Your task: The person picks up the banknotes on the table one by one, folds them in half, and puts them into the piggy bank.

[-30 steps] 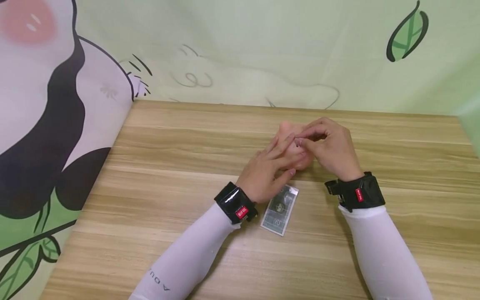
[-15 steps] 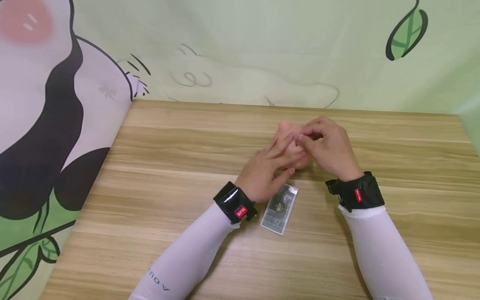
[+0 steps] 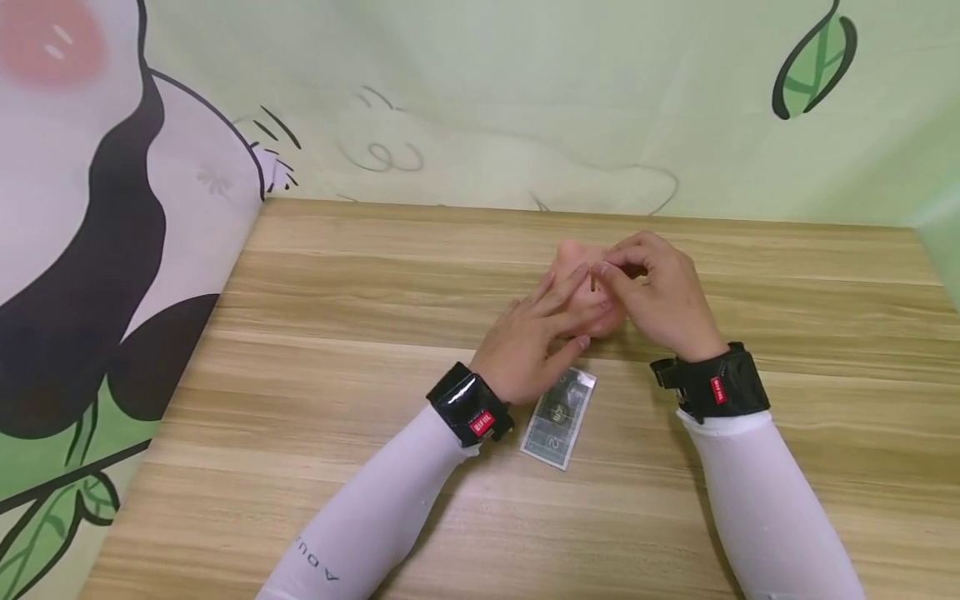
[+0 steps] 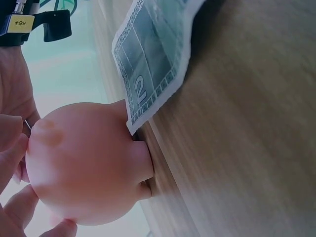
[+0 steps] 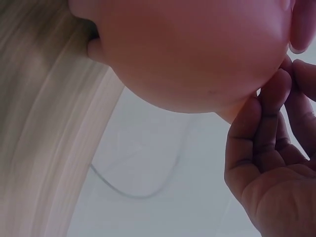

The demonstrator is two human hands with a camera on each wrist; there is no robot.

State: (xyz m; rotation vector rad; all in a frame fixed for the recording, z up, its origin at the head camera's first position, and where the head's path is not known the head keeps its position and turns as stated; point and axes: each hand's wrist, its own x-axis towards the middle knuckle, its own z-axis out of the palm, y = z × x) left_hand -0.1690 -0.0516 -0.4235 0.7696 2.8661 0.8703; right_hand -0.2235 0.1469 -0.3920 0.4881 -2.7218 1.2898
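Note:
A pink piggy bank (image 3: 570, 252) stands on the table under both hands, its round body and stubby feet showing in the left wrist view. My left hand (image 3: 525, 346) lies across its top, fingers spread and fairly straight. A short dark slot (image 3: 593, 283) shows between the hands. Beside that slot my right hand (image 3: 660, 292) pinches a thin flat thing (image 4: 27, 125), mostly hidden by the fingertips; its kind cannot be told. In the right wrist view, the right thumb and fingers are bunched against the bank's top.
A grey-green banknote (image 3: 558, 425) marked with a 2 lies flat on the wooden table (image 3: 360, 275), just below the left hand. Behind the table's far edge hangs a green cloth (image 3: 487, 92) with cartoon drawings. A black band circles each wrist.
The right fingertips have shifted slightly away from the slot, so more of its dark line shows. My left hand, the bank and the banknote stay in place.

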